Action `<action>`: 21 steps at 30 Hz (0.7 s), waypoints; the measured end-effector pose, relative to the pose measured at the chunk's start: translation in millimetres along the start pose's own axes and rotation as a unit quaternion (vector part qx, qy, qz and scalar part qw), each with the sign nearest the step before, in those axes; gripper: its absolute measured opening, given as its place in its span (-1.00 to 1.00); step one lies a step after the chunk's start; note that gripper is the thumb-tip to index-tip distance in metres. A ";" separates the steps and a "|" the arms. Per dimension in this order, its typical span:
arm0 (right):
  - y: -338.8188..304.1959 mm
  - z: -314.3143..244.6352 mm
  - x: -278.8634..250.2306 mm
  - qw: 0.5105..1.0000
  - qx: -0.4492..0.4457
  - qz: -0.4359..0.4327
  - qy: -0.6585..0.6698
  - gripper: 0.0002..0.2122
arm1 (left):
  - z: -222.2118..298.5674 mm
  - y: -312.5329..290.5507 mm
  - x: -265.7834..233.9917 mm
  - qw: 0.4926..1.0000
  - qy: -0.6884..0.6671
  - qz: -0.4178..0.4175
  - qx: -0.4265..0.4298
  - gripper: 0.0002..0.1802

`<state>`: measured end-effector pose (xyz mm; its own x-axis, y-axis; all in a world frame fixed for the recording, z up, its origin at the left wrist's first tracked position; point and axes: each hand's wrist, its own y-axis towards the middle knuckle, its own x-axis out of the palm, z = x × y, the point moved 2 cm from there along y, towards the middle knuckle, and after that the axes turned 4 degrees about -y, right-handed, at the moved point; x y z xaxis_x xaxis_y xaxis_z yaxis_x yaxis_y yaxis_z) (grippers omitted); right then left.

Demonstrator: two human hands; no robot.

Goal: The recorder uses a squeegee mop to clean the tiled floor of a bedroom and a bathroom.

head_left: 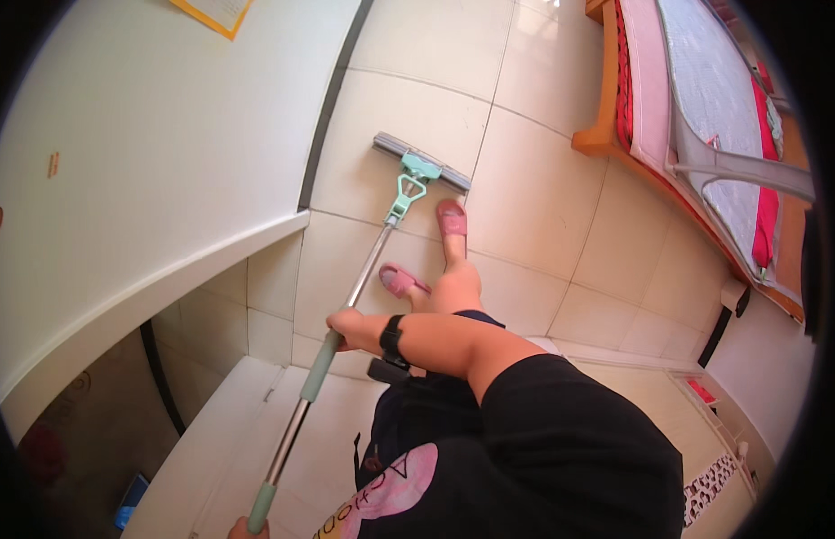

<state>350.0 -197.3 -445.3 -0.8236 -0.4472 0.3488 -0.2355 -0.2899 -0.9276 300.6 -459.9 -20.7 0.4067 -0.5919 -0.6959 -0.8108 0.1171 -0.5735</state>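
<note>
A sponge mop (341, 314) slants across the view, its grey head (423, 163) resting on the tiled floor by the wall. A mint-green bracket joins the head to a silver pole with green grips. Partway along the pole, my right hand (346, 327) is closed around it, just above the long green grip. My left hand (248, 528) is wrapped round the green end of the handle at the lower edge, mostly cut off by the frame. A black strap circles my right wrist. My feet, in pink slippers (451, 218), stand just behind the mop head.
To the left runs a white wall (193, 117) with a dark skirting strip. A wooden bed (600, 126) with pink and red bedding stands at the far right, its leg jutting onto the floor (534, 198). White furniture (220, 449) lies at lower left, near a doorway.
</note>
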 end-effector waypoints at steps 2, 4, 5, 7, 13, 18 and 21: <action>-0.8 -16.8 -5.5 0.993 -0.050 0.106 -0.009 -0.74 | 13.2 10.2 20.4 0.999 -0.012 0.027 0.029 -0.65; 17.7 -58.5 -35.5 0.979 -0.136 0.145 -0.050 -0.75 | 39.3 37.2 44.1 0.996 -0.041 0.045 0.065 -0.69; 18.0 -92.1 -57.3 0.926 -0.271 0.111 -0.237 -0.76 | 62.8 56.6 49.7 0.997 -0.042 0.046 0.054 -0.68; 5.6 -161.9 -87.1 0.937 -0.294 0.131 -0.138 -0.76 | 121.0 95.0 44.0 0.996 -0.046 0.060 0.042 -0.66; -80.4 -366.5 -163.7 0.881 -0.398 0.221 0.133 -0.80 | 377.4 159.0 -67.6 0.955 -0.189 0.053 0.221 -0.61; -148.0 -444.8 -241.7 0.886 -0.410 0.165 0.143 -0.73 | 517.1 140.0 -141.4 0.918 -0.232 -0.057 0.315 -0.61; -149.5 -438.1 -259.2 0.901 -0.390 0.182 0.059 -0.71 | 532.0 135.9 -144.5 0.915 -0.206 -0.113 0.329 -0.62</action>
<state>372.6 332.7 -455.5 -0.9577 -0.2863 0.0285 -0.1918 0.5615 -0.8050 355.5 65.9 -228.0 0.7666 -0.3264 -0.5530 -0.3125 0.5628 -0.7653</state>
